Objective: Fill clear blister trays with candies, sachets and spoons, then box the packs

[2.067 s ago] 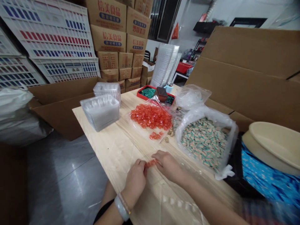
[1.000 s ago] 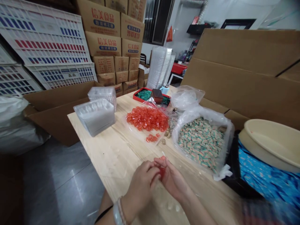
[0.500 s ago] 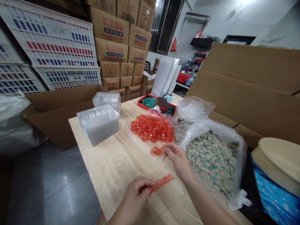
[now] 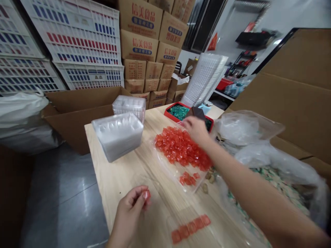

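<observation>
One red piece [image 4: 146, 195] sits pinched between thumb and fingers of my left hand [image 4: 129, 212], while a red row [image 4: 191, 228] lies flat on the table [image 4: 117, 172] to its right. My right hand [image 4: 196, 128] hangs over the red pile's [image 4: 178, 146] far edge, too blurred to tell its grip, near the red tray [image 4: 172, 118]. Beyond, brown cartons [image 4: 126, 20] shout 信美食品 in red; their blue ovals' lettering is too blurry for me.

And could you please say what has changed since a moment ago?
The left hand, holding a red piece, has drawn left, away from the red strip on the table. The right hand has reached forward from the small cluster toward the dark box; its grip is unclear. The red pile and clear trays stayed put.
</observation>
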Motion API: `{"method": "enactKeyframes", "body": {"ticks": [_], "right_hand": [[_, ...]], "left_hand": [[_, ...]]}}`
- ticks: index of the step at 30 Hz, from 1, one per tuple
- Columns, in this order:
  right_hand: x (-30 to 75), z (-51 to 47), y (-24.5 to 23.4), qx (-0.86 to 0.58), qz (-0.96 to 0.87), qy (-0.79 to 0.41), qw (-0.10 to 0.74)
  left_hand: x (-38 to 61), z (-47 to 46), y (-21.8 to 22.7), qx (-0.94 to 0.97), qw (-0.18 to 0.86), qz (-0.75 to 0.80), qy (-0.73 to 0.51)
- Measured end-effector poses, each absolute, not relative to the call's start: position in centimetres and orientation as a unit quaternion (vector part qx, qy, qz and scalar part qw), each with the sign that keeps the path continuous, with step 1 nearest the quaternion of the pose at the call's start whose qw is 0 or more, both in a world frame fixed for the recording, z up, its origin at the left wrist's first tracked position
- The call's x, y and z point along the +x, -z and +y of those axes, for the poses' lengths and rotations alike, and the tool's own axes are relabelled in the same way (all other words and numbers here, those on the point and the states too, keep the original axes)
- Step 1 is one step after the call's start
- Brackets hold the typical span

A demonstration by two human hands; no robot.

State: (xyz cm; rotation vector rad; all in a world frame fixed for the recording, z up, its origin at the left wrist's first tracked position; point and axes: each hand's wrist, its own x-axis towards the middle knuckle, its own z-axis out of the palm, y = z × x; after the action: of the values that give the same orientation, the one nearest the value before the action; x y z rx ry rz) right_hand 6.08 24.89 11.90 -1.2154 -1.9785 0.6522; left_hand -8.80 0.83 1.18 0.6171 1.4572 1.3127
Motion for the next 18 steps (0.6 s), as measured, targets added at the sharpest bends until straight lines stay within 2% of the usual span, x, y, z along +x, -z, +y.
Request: {"method": "enactKeyframes", "body": {"ticks": [3, 4, 7, 11, 13, 15, 18], "right_hand": [[4.0, 16.4, -6.8, -0.424, -0.796, -0.345, 0.26], [3.5, 13.6, -5.5, -0.393, -0.783, -0.427, 0.224], [3.0, 7.7, -3.6, -0.342, -0.757, -0.517, 0.205], [3.2, 5.3, -3.5, -0.36, -0.757, -0.493, 0.232], [3.1, 5.6, -3.6, -0.39, -0.768, -0.441, 0.25], [2.4, 6.4, -3.4, -0.41, -0.802, -0.362, 0.239], [0.4, 7.7, -2.5, -0.407, -0.874, -0.236, 0.123]], "left_hand": [[-9.2, 1.0, -1.0, 0.198, 0.545, 0.605, -0.546], [-9.2, 0.9, -1.0, 0.192, 0.551, 0.601, -0.546], [-8.7, 0.5, -0.9, 0.213, 0.559, 0.59, -0.542], [-8.4, -0.7, -0.9, 0.274, 0.545, 0.604, -0.514], [-8.9, -1.4, -0.7, 0.327, 0.464, 0.647, -0.509], [-9.7, -1.9, -0.3, 0.413, 0.323, 0.697, -0.489], [-10.6, -2.2, 0.9, 0.532, 0.162, 0.727, -0.402]]}}
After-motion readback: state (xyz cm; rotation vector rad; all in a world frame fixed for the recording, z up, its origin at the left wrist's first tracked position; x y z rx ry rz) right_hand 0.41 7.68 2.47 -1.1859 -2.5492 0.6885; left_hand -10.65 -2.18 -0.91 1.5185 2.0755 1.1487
